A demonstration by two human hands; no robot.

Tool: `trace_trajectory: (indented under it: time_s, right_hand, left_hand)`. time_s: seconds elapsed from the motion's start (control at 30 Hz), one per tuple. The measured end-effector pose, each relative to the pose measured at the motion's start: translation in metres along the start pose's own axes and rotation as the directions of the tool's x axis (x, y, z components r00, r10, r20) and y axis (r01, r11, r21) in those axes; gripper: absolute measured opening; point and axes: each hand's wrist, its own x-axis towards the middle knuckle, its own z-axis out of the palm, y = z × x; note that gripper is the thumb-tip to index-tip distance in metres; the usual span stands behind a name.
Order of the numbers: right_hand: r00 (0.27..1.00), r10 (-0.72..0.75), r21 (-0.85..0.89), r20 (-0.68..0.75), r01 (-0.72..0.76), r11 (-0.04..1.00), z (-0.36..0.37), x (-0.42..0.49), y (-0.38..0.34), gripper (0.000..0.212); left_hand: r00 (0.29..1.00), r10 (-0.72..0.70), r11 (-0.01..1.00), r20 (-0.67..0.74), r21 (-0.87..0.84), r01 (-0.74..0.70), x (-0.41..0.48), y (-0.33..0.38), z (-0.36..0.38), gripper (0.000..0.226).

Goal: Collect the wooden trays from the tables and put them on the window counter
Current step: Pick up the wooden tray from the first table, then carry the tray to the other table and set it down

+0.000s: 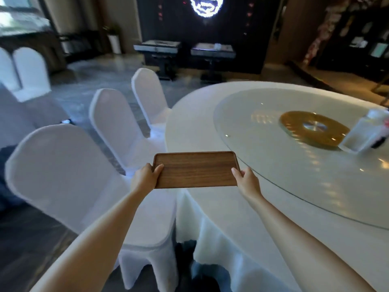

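Hands grip one wooden tray (195, 170) by its short ends: left hand (145, 175) and right hand (247, 181), thumbs on top, holding it level above the near-left edge of the round table (210, 123).

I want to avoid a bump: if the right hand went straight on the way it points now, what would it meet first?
Probably nothing near: the right hand, gripping the wooden tray, points over the white table; depth is unclear.

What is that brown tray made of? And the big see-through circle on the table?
The tray looks like wood with a smooth matte finish: brown grain lines run across it. The circle seems to be glass: clear, shiny, with lights reflecting off it.
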Motion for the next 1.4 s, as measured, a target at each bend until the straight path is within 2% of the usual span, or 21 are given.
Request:
trace_trajectory:
  time_s: [0.13,0.33,0.53,0.7,0.9,1.07,1.4]
  right_hand:
    - [0.990,-0.106,0.004,0.098,0.106,0.994,0.063,-0.012,-0.056,0.029]
    - [0.938,-0.247,0.034,0.242,0.246,0.969,0.186,-0.045,-0.155,0.029]
    - [0.855,-0.327,0.075,0.404,0.325,0.943,0.324,-0.092,-0.260,0.031]
    - [0.786,-0.400,0.156,0.472,0.372,0.915,0.426,-0.139,-0.340,0.036]
    - [0.684,-0.430,0.174,0.589,0.412,0.894,0.534,-0.175,-0.405,0.030]
    - [0.623,-0.434,0.158,0.651,0.448,0.880,0.631,-0.182,-0.447,0.029]
    - [0.527,-0.427,0.186,0.735,0.450,0.874,0.847,-0.136,-0.558,0.032]
  left_hand:
    - [0.988,-0.105,0.994,-0.116,-0.027,0.103,0.000,-0.065,-0.059,0.044]
    - [0.929,-0.269,0.963,-0.256,-0.105,0.250,0.002,-0.184,-0.161,0.044]
    - [0.848,-0.386,0.922,-0.364,-0.133,0.363,0.010,-0.306,-0.273,0.047]
    - [0.777,-0.431,0.898,-0.458,-0.130,0.421,0.010,-0.400,-0.353,0.048]
    - [0.691,-0.526,0.840,-0.496,-0.176,0.512,0.010,-0.491,-0.408,0.042]
    - [0.604,-0.624,0.772,-0.496,-0.276,0.572,0.030,-0.561,-0.429,0.046]
    - [0.535,-0.693,0.704,-0.484,-0.295,0.646,0.180,-0.696,-0.499,0.048]
